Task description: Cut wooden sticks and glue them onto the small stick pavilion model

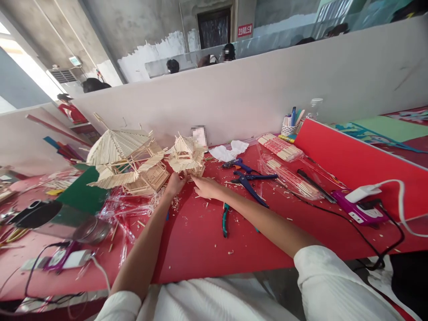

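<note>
At the far side of the red table stands a small house model (186,154) built of thin wooden sticks, with a peaked roof. Both my arms reach out to its base. My left hand (175,183) is closed at the lower left of the model, its fingertips partly hidden. From the right, my right hand (207,187) has its fingers closed at the lower front edge of the same model. A larger stick house model (125,156) with a wide roof stands just to the left.
Right of my hands lie blue cutters (249,180), a glue gun (236,165), green-handled pliers (225,220) and packs of sticks (281,148). A power strip (359,209) trails cables. At left are a clear jar (92,228) and plastic wrap (122,207). A pale partition (234,98) closes the back.
</note>
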`<state>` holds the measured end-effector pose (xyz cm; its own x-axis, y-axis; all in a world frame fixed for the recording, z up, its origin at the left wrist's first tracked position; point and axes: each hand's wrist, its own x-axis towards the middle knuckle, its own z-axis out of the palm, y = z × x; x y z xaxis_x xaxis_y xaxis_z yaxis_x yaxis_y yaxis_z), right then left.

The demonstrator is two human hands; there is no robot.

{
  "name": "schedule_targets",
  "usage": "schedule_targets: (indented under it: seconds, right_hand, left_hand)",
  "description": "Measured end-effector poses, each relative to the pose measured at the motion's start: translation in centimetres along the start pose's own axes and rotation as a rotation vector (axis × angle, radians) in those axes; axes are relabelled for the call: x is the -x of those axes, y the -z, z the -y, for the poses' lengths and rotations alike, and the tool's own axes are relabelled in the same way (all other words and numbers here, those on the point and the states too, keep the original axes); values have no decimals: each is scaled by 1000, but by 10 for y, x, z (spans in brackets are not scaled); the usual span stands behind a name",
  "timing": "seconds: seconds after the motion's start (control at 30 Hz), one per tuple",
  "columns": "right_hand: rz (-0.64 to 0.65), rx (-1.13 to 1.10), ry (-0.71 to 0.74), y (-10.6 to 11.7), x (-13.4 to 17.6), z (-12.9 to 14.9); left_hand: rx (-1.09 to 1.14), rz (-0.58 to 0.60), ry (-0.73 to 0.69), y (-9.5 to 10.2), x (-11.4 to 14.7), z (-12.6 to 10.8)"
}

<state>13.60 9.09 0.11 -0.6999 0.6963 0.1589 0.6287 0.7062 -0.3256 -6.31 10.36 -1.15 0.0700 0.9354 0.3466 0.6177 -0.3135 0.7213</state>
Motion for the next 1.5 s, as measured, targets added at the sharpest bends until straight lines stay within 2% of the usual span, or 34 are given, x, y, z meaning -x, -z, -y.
schedule_targets:
  seconds: [0.1,0.43,0.67,1.0,1.13,1.33,1.4,1.5]
  right_hand:
    - [13,5,-8,0,1,0]
    - [48,62,-26,3,4,2]
    - [53,42,-22,0,4,2]
    - [31,5,6,-5,2,-1]
    - [31,0,3,-3,3,0]
    - [50,2,8,7,12,5]
    - [41,-17,40,11,20,10]
    - [35,-43,83,19,34,22]
  left_hand:
    - [-47,-2,17,-1,0,2]
    - [-38,-18,-93,-8,-2,9]
    - [-129,28,-16,-4,0,5]
    - [-114,50,-45,1,3,-3]
    - [-97,66,-27,6,5,-3]
    - [-216,-44,57,25,26,-4]
    - [-205,7,40,32,38,-11]
    - [-163,168,1,37,52,-32]
